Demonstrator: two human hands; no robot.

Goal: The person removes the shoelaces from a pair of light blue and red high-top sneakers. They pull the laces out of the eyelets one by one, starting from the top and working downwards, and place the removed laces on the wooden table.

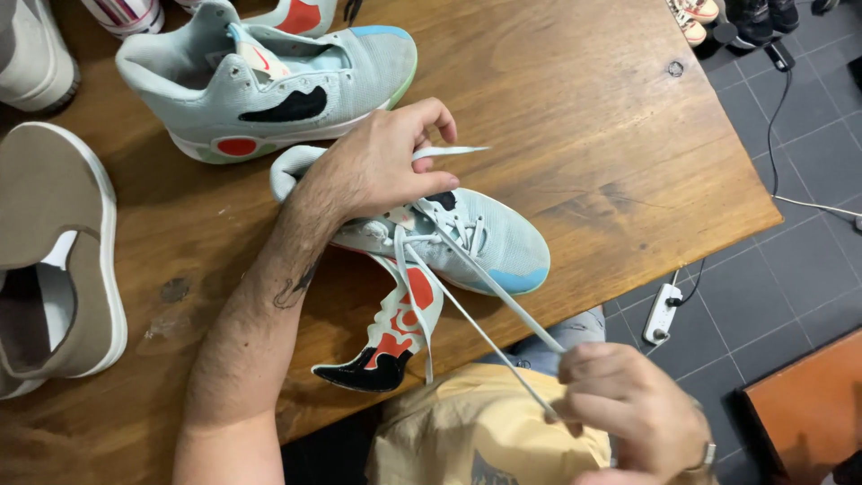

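A light blue sneaker (pixel 489 241) lies on its side on the wooden table (pixel 575 117), its tongue (pixel 395 328) pulled out toward me. My left hand (pixel 382 166) rests on the shoe's upper and pinches one end of the white shoelace (pixel 449 151). My right hand (pixel 624 409), near the table's front edge above my lap, is closed on the other ends of the lace (pixel 489 310), which run taut from the eyelets.
The matching light blue sneaker (pixel 269 81) stands behind. A beige slip-on shoe (pixel 54 260) lies at the left, another shoe (pixel 31 54) at the far left corner. On the tiled floor to the right are a power strip (pixel 663 313), cables and more shoes (pixel 696 18).
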